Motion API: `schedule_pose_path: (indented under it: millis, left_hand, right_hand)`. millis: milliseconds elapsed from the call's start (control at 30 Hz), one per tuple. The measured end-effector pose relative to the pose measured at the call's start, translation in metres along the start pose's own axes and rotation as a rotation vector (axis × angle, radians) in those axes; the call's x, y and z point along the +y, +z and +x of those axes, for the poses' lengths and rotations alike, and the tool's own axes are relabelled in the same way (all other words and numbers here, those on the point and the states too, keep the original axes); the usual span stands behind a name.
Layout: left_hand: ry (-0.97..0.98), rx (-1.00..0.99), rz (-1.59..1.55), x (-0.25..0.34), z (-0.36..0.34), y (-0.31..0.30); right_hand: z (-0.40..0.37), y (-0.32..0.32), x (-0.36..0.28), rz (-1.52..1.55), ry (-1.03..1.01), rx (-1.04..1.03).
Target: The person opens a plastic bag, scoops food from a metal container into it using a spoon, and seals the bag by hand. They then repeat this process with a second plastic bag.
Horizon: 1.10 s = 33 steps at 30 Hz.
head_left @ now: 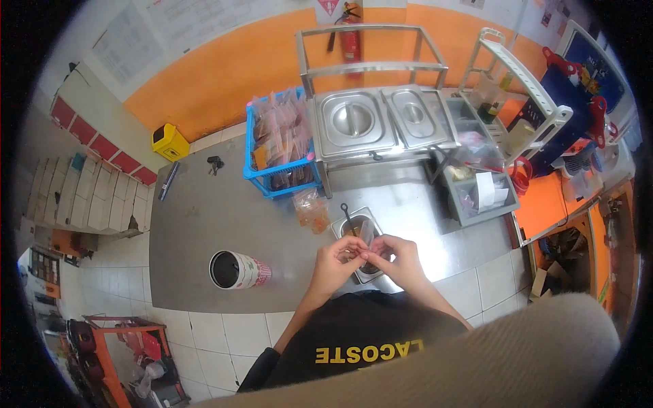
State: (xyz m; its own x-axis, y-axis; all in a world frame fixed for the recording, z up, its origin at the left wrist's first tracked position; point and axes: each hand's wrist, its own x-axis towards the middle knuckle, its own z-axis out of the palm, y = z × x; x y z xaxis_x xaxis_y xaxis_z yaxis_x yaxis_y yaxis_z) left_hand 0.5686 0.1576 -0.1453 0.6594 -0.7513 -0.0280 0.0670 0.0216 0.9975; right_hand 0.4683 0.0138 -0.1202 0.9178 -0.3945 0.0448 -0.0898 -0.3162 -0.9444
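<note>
My left hand [340, 260] and my right hand [396, 258] meet at the fingertips above a small steel container [338, 226] near the table's front edge. Both hands are pinched around the top of a small clear plastic bag [368, 232], part of which shows just beyond the fingers. A black-handled utensil [347, 216] leans out of the container, whose contents are mostly hidden by my hands. Just behind it on the table lies a clear bag with orange contents [311, 212].
A blue basket [286, 170] full of packets stands behind, beside a steel rack with two lidded pans [352, 122]. Farther right is a grey bin [479, 217]. A large patterned cup [238, 270] stands at left; keys [215, 164] lie on the steel table [197, 217].
</note>
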Motion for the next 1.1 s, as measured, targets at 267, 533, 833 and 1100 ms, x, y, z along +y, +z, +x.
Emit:
schedule_pose_path:
  millis: [267,533,833,1100]
  left_hand:
    - [-0.113,-0.107,-0.051,0.004,-0.002,-0.010]
    - [0.170,-0.180,0.746,0.013,0.000,-0.008]
    - [0.298,0.007,0.627,0.015,0.004,0.002]
    - [0.243,0.137,0.645,0.026,-0.002,0.003]
  right_hand:
    - [-0.001,-0.008,-0.004,-0.007,-0.007,-0.101]
    - [-0.004,0.004,0.004,-0.545,-0.250,-0.130]
    - [-0.002,0.014,-0.004,-0.547,-0.324,0.059]
    - [0.016,-0.019,-0.010,-0.410,-0.163,-0.044]
